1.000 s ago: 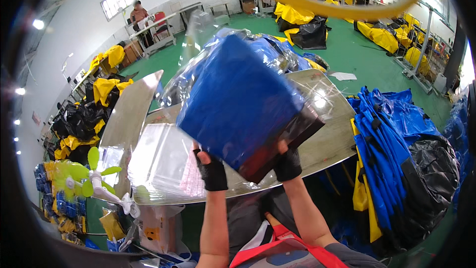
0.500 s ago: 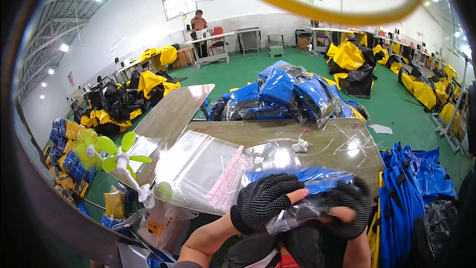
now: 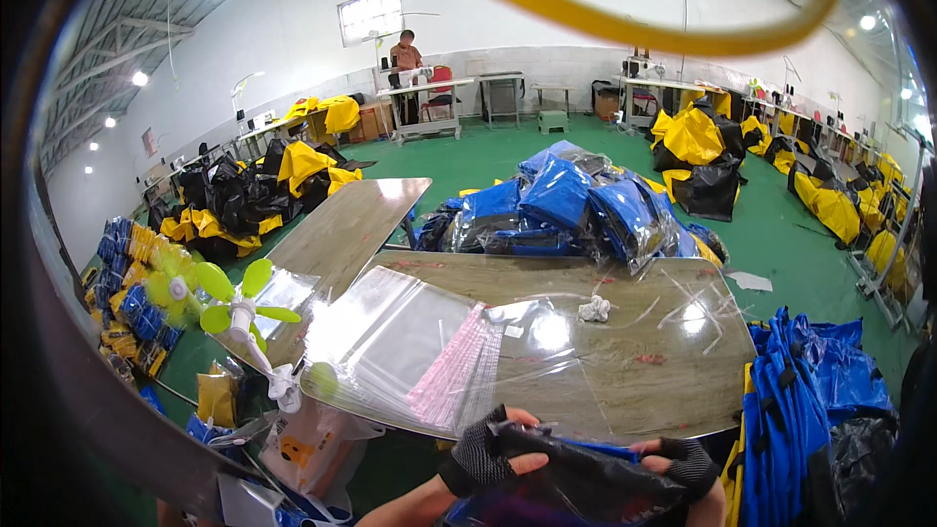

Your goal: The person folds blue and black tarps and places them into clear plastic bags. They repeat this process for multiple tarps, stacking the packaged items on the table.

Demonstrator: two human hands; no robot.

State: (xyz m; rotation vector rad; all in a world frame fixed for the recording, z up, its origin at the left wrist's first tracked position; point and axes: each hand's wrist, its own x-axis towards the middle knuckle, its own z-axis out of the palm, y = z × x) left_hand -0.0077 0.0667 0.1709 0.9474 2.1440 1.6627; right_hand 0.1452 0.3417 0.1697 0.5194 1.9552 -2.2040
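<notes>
Low at the front edge of the table, I hold a folded black-and-blue piece in a clear plastic bag, its dark side facing up. My left hand, in a black fingerless dotted glove, is closed on its left top corner, the thumb in front. My right hand, gloved alike, grips the opposite top corner. A strip of blue shows along the upper edge between the hands. The piece's lower part runs out of view. Beyond my left hand, a stack of clear plastic bags with pink-printed edges lies on the table.
On the wooden table lie a crumpled white scrap and thin strips. A pile of bagged blue pieces rises behind it. Blue folded covers hang at right. A green-bladed fan stands left. A person works far back.
The bagged piece has come down and toward me off the table, turning from its blue side to its dark side. Both hands have moved lower and now hold its upper corners.
</notes>
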